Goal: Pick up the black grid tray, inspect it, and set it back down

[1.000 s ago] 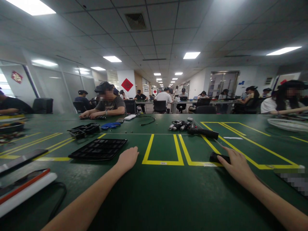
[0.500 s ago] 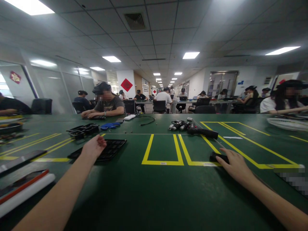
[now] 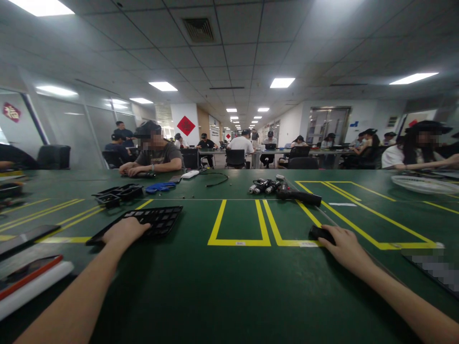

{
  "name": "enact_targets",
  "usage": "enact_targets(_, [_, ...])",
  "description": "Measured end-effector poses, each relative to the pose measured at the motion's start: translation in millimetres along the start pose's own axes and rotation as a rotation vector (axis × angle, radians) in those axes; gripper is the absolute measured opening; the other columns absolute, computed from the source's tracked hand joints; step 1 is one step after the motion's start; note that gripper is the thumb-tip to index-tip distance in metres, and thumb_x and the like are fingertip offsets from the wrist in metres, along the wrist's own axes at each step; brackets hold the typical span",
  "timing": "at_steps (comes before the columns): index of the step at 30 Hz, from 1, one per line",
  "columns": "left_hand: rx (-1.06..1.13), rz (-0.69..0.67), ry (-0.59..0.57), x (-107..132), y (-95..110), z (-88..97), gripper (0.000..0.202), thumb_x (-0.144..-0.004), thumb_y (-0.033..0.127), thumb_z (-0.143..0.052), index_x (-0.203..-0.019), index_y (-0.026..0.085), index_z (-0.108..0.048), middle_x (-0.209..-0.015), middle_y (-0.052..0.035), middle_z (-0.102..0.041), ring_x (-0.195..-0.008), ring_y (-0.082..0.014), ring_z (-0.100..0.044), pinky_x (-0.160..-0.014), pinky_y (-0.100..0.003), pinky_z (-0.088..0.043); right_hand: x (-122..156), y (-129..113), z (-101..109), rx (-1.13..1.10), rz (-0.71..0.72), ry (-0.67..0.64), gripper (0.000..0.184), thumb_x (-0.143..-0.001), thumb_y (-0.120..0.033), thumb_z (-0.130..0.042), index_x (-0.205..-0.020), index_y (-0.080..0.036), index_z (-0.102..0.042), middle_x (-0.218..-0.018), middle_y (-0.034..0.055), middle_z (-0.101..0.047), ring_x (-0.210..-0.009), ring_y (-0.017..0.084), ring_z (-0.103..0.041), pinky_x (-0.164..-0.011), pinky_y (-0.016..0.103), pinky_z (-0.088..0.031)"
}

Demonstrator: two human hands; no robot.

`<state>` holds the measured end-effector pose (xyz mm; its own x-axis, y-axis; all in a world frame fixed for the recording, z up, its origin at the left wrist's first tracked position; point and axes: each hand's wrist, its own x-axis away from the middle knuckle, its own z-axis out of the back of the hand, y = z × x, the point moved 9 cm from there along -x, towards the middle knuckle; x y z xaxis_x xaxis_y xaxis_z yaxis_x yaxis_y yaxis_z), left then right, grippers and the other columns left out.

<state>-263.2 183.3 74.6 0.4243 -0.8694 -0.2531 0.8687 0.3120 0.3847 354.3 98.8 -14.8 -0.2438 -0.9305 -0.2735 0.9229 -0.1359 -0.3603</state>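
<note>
My left hand (image 3: 126,231) lies on the near side of a black tray (image 3: 165,220) divided into small compartments. Its fingers curl down onto the tray and the fingertips are partly hidden. Farther right, my right hand (image 3: 342,243) is closed around a short, dark, rounded object (image 3: 322,235) at table height. It looks like a black handle, though its exact kind does not show. Just beyond that hand lies a black tool with a long grip (image 3: 301,196), beside a cluster of black and silver metal parts (image 3: 264,186).
Yellow tape (image 3: 239,242) marks rectangles on the green table (image 3: 229,296). Black bins (image 3: 118,193) and blue gloves (image 3: 160,187) lie beyond the tray. A white roll (image 3: 36,289) is at near left, a white coil (image 3: 423,183) at far right. A co-worker (image 3: 154,153) sits opposite.
My left hand has come down from above the tray onto its near side, and the tray has shifted slightly toward me. My right hand stays on the dark object.
</note>
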Motion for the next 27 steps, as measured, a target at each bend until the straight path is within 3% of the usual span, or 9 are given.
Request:
enact_targets(3, [0.009, 0.038, -0.075, 9, 12, -7.5, 0.033, -0.059, 0.033, -0.066, -0.044, 0.015, -0.043, -0.074, -0.0182, -0.064, -0.09, -0.0444, -0.057, -0.071, -0.052, -0.042, 2, -10, -1, -0.066, -0.04, -0.018, 0.052, -0.076, -0.041, -0.04, -0.117, -0.011, -0.05, -0.119, 0.0141, -0.056, -0.114, 0.034, -0.043, -0.098, 0.05, -0.033])
enact_targets(7, [0.187, -0.115, -0.142, 42, 82, -26.2, 0.026, -0.067, 0.039, -0.061, -0.068, 0.013, -0.058, -0.089, -0.0174, -0.065, -0.096, -0.0368, -0.057, -0.077, -0.043, -0.043, 19, -59, -3, -0.295, 0.016, -0.082, 0.052, -0.075, -0.039, -0.042, -0.12, -0.013, -0.048, -0.122, 0.0123, -0.052, -0.117, 0.031, -0.04, -0.1, 0.048, -0.031])
enact_targets(10, [0.417, -0.269, -0.257, 96, 149, -51.1, 0.03, -0.077, 0.038, -0.052, -0.094, 0.014, -0.058, -0.093, -0.0096, -0.066, -0.087, -0.0224, -0.062, -0.073, -0.03, -0.046, 42, -100, -8, -0.555, 0.094, -0.193, 0.053, -0.076, -0.042, -0.044, -0.123, -0.017, -0.044, -0.125, 0.0104, -0.049, -0.117, 0.026, -0.042, -0.102, 0.046, -0.032])
enact_targets(12, [0.572, -0.356, -0.371, 139, 184, -69.4, 0.03, -0.079, 0.038, -0.05, -0.097, 0.015, -0.057, -0.088, -0.0068, -0.067, -0.08, -0.0186, -0.063, -0.069, -0.027, -0.047, 59, -121, -12, -0.703, 0.152, -0.272, 0.056, -0.077, -0.046, -0.047, -0.126, -0.02, -0.04, -0.127, 0.0094, -0.047, -0.118, 0.025, -0.042, -0.103, 0.046, -0.032])
enact_targets(14, [0.878, -0.453, -0.571, 183, 210, -84.3, 0.03, -0.074, 0.037, -0.058, -0.095, 0.015, -0.055, -0.085, -0.0069, -0.064, -0.078, -0.0186, -0.061, -0.068, -0.028, -0.046, 72, -136, -11, -0.82, 0.245, -0.294, 0.055, -0.076, -0.047, -0.051, -0.124, -0.021, -0.043, -0.13, 0.0092, -0.045, -0.122, 0.025, -0.039, -0.105, 0.047, -0.029])
enact_targets(16, [1.019, -0.52, -0.68, 213, 220, -91.3, 0.036, -0.068, 0.04, -0.064, -0.092, 0.016, -0.053, -0.08, -0.0048, -0.06, -0.074, -0.0176, -0.057, -0.065, -0.028, -0.044, 81, -146, -10, -0.91, 0.337, -0.299, 0.051, -0.076, -0.046, -0.052, -0.121, -0.023, -0.046, -0.132, 0.009, -0.044, -0.123, 0.027, -0.038, -0.105, 0.049, -0.029])
enact_targets(18, [1.043, -0.551, -0.72, 227, 220, -95.1, 0.041, -0.066, 0.045, -0.065, -0.092, 0.016, -0.052, -0.078, -0.0035, -0.057, -0.071, -0.0164, -0.054, -0.063, -0.027, -0.041, 86, -151, -14, -0.963, 0.39, -0.321, 0.047, -0.076, -0.045, -0.053, -0.119, -0.026, -0.048, -0.133, 0.0083, -0.044, -0.122, 0.028, -0.038, -0.101, 0.05, -0.034])
enact_targets(22, [1.03, -0.56, -0.748, 231, 212, -99.6, 0.046, -0.065, 0.051, -0.064, -0.093, 0.017, -0.051, -0.076, -0.002, -0.053, -0.069, -0.0155, -0.049, -0.061, -0.026, -0.037, 89, -150, -28, -0.963, 0.395, -0.354, 0.044, -0.076, -0.043, -0.055, -0.117, -0.027, -0.051, -0.126, 0.0087, -0.05, -0.119, 0.029, -0.042, -0.096, 0.049, -0.04])
enact_targets(27, [0.955, -0.608, -0.706, 233, 209, -100.9, 0.047, -0.063, 0.053, -0.064, -0.093, 0.019, -0.053, -0.065, 0.002, -0.046, -0.061, -0.014, -0.042, -0.054, -0.025, -0.031, 92, -145, -26, -0.944, 0.401, -0.281, 0.035, -0.075, -0.044, -0.055, -0.105, -0.026, -0.059, -0.112, 0.0081, -0.059, -0.107, 0.028, -0.052, -0.095, 0.051, -0.041])
